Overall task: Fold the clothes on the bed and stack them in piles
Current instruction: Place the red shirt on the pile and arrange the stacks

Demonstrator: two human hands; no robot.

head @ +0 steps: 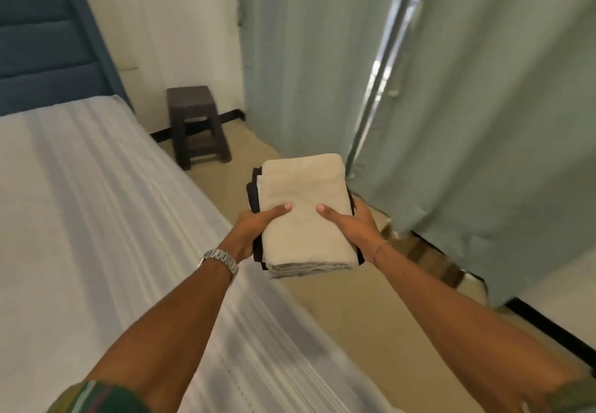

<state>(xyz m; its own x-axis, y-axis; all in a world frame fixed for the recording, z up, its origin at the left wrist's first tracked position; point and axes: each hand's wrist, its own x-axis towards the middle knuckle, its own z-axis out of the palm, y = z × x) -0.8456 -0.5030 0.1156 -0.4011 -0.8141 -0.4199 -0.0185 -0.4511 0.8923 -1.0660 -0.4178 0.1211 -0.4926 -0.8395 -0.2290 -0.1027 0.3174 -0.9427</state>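
Both hands, left hand and right hand, clamp the folded clothes stack. Keep it level, thumbs pressing down, and lower it flat onto the bed.

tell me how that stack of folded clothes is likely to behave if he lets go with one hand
The stack of folded clothes is soft cloth, so it would probably sag on the unsupported side. The cream piece on top lies loose over the dark ones, so layers may slide apart. It looks light: the left hand and right hand grip only its edges.
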